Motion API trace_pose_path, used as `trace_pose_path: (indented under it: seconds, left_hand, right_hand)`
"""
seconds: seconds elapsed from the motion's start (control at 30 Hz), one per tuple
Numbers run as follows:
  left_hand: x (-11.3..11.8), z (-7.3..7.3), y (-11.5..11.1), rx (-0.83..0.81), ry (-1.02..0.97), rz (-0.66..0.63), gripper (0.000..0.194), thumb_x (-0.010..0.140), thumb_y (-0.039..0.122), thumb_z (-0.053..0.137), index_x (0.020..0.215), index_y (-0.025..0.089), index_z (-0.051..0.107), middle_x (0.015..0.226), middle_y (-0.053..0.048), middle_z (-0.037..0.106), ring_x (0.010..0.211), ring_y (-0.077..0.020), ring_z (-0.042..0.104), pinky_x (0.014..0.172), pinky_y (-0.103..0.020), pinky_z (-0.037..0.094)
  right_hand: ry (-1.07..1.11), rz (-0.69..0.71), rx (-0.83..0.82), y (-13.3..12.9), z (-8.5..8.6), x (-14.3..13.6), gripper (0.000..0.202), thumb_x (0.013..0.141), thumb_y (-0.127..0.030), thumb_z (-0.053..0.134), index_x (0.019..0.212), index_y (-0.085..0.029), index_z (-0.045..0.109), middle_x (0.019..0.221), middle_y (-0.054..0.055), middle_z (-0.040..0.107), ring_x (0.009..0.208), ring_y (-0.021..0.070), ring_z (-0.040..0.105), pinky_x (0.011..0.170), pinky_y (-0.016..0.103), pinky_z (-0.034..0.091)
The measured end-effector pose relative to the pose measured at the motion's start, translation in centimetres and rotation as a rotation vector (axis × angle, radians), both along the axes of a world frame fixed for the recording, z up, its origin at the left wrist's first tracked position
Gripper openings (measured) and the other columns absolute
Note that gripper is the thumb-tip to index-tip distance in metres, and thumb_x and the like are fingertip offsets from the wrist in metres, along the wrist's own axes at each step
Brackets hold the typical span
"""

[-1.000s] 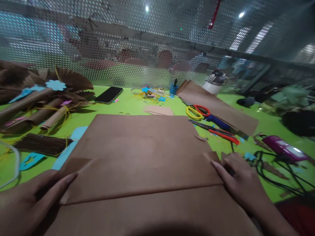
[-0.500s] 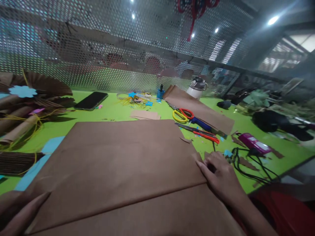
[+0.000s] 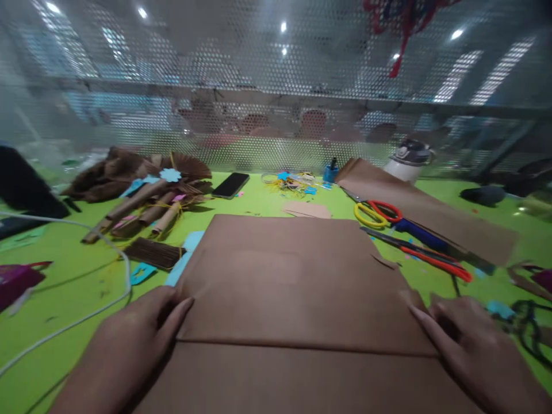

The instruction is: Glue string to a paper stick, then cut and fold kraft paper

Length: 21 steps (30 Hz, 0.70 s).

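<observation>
"How's the paper held?"
"The left hand [image 3: 125,345] pinches its left edge, thumb on top; the right hand [image 3: 478,345] has its grip closed on the right edge."
"And the brown paper [image 3: 276,287]?"
"Spread between them over the green table [image 3: 259,198], a fold or overlapping edge [image 3: 302,347] running across. I'd tension both sides evenly; uneven pulling could skew that line."
"Anything farther out?"
"Red-handled scissors [image 3: 444,266] lie just beyond the right edge, so I'd avoid snagging them. The phone [image 3: 232,185] lies farther back."
</observation>
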<state>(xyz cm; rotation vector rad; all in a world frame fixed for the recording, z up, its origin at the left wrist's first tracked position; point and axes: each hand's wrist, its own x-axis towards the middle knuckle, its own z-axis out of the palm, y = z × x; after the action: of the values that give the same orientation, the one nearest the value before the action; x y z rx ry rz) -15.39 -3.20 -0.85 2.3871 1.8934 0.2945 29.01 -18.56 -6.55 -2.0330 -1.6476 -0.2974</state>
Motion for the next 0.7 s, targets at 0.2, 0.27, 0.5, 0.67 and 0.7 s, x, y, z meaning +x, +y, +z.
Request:
trace_pose_path:
  seconds: [0.2,0.27,0.5,0.67,0.7]
  left_hand:
    - [0.7,1.0,-0.7,-0.094,0.059,0.015,0.034,0.091,0.047,0.037,0.081,0.023,0.058,0.079,-0.003,0.068,0.073,-0.0216,0.063,0.064,-0.029,0.039]
    - [0.2,0.6,-0.6,-0.094,0.059,0.014,0.034,0.091,0.047,0.037,0.082,0.023,0.058,0.080,-0.003,0.068,0.074,-0.0216,0.063,0.064,-0.029,0.039]
    - [0.4,0.7,-0.6,-0.126,0.082,0.024,0.034,0.092,0.046,0.034,0.085,0.022,0.056,0.083,-0.004,0.067,0.076,-0.0229,0.062,0.066,-0.032,0.039]
    - [0.5,0.9,-0.8,-0.134,0.081,0.097,0.033,0.091,0.050,0.035,0.093,0.023,0.053,0.078,-0.004,0.066,0.070,-0.0231,0.062,0.061,-0.031,0.038]
    - [0.5,0.9,-0.8,-0.126,0.081,0.112,0.033,0.091,0.051,0.036,0.096,0.023,0.051,0.077,-0.003,0.065,0.068,-0.0229,0.062,0.060,-0.031,0.037]
  right_hand:
    - [-0.014,0.009,-0.019,-0.3,-0.7,0.4,0.045,0.089,-0.061,0.041,0.073,-0.022,0.056,0.073,0.007,0.058,0.069,0.0232,0.058,0.065,0.035,0.044]
    - [-0.005,0.004,-0.037,-0.4,-0.7,0.5,0.044,0.089,-0.061,0.041,0.072,-0.023,0.056,0.072,0.006,0.059,0.068,0.0234,0.058,0.064,0.036,0.044]
    - [0.002,-0.006,-0.047,-0.3,-0.4,0.6,0.041,0.087,-0.058,0.044,0.071,-0.023,0.058,0.072,0.006,0.060,0.065,0.0231,0.058,0.061,0.036,0.043]
    - [0.031,-0.031,-0.038,0.1,0.3,0.1,0.045,0.085,-0.062,0.043,0.065,-0.023,0.055,0.067,0.006,0.057,0.061,0.0232,0.057,0.059,0.036,0.043]
    - [0.039,-0.034,-0.039,0.1,0.5,-0.1,0.045,0.084,-0.062,0.043,0.064,-0.024,0.055,0.066,0.005,0.056,0.061,0.0232,0.056,0.059,0.036,0.043]
